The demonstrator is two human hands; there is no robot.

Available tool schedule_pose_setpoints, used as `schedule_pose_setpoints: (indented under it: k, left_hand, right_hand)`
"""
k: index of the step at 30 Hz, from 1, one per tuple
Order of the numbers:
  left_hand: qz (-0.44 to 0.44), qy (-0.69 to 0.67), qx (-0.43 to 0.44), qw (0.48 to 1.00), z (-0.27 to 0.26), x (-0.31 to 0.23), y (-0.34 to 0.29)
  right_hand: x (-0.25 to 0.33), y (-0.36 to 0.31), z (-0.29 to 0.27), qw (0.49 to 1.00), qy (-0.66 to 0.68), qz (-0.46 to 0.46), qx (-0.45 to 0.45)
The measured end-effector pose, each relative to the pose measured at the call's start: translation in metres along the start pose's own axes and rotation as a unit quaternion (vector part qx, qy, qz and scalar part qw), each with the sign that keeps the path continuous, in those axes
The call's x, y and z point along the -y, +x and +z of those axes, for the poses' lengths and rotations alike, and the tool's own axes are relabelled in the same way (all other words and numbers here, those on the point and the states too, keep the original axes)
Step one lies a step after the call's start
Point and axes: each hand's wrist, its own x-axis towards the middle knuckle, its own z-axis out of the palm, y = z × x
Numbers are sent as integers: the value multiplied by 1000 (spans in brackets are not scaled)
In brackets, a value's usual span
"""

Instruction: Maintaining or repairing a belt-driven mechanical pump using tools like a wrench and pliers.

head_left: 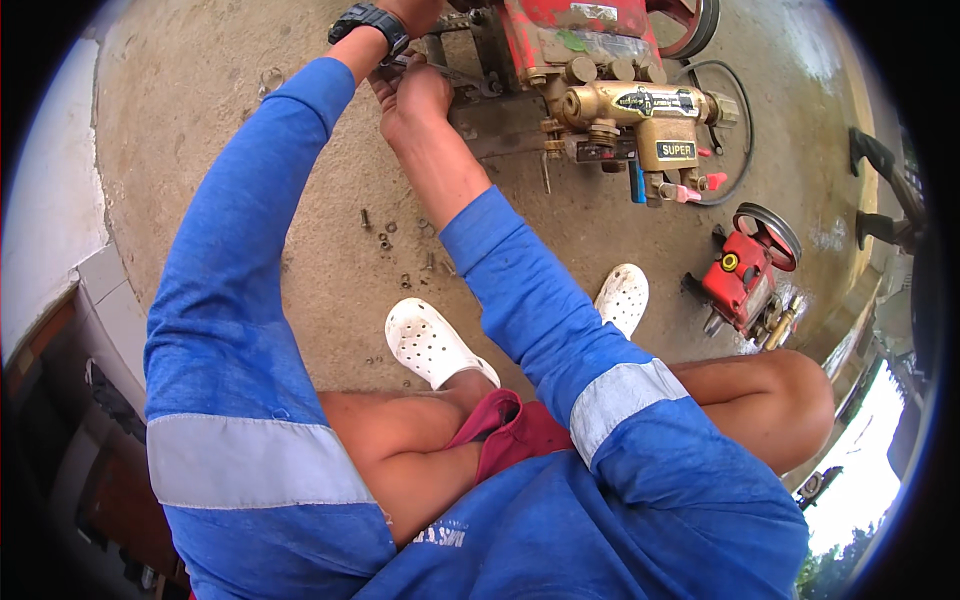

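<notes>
My right hand (415, 97) is closed round what looks like a wrench (466, 78). The tool's far end reaches a bolt on the dark metal frame (500, 125) under a red and brass pump (580, 40). Above it, my left hand (412, 14), with a black watch (370, 24) at the wrist, is at the same frame's left end. The picture's upper edge cuts it off, and its fingers are hidden. The pump's brass head (640, 105) faces me, with several round caps and small valves, one with a blue lever (637, 182).
Several loose bolts and nuts (385, 240) lie on the concrete floor between my arms. A smaller red pump with a pulley (740, 275) stands at the right. A black hose (745, 150) curves beside the large pump. My white clogs (432, 340) are close below.
</notes>
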Motion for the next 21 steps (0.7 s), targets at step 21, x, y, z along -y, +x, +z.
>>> schedule_pose_setpoints:
  k: [21]
  left_hand:
    - [-7,-42,34,998,-5,-7,-7]
  right_hand:
    - [22,-81,-75,954,-296,37,19]
